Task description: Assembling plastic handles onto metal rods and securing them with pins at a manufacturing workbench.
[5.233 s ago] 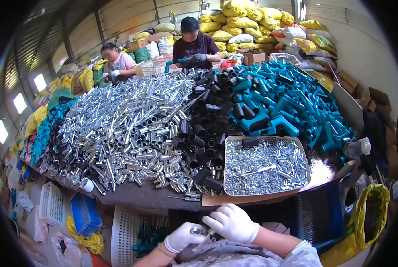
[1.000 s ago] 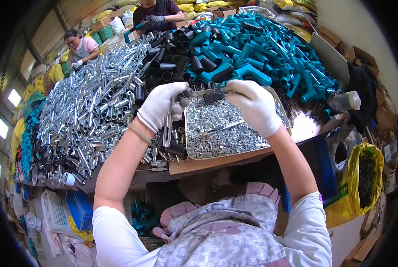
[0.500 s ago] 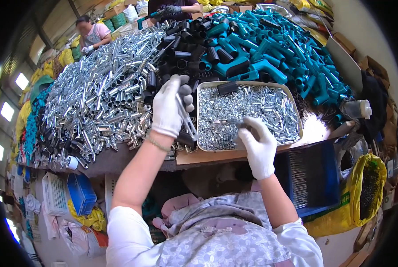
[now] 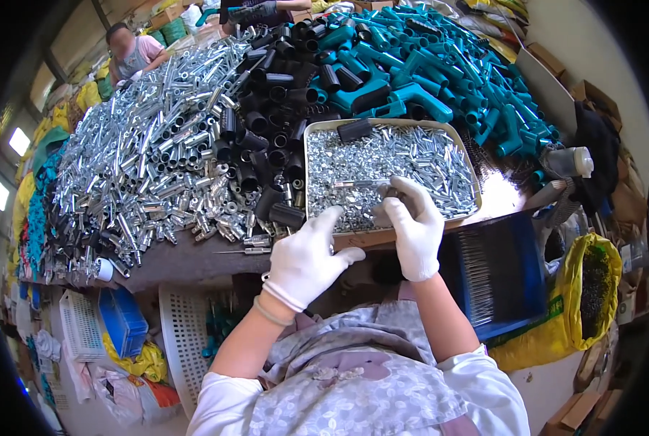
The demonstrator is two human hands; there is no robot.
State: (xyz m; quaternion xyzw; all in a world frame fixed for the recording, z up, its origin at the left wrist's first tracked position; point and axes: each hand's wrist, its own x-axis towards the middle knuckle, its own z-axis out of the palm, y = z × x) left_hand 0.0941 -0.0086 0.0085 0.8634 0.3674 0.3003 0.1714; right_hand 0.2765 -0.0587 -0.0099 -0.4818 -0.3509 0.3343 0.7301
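Head view: tabletop [image 4: 193,253], silver tubes [image 4: 157,145] heaped left, teal housings [image 4: 440,65] far right. Metal-parts tray [image 4: 467,161] near right; left hand [image 4: 306,258] at its near edge, grip wide; right hand [image 4: 417,231] over it, can't tell grip. Yellow sack [image 4: 565,323] right, pale floor [image 4: 538,378].

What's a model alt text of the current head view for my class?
A gloved left hand, thumb spread, and right hand, fingers curled, are at a tray of small metal parts. Silver tubes, black sleeves and teal casings lie heaped nearby.

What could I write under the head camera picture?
White-gloved left hand and right hand by a tray of tiny metal parts, near silver tubes and teal casings.
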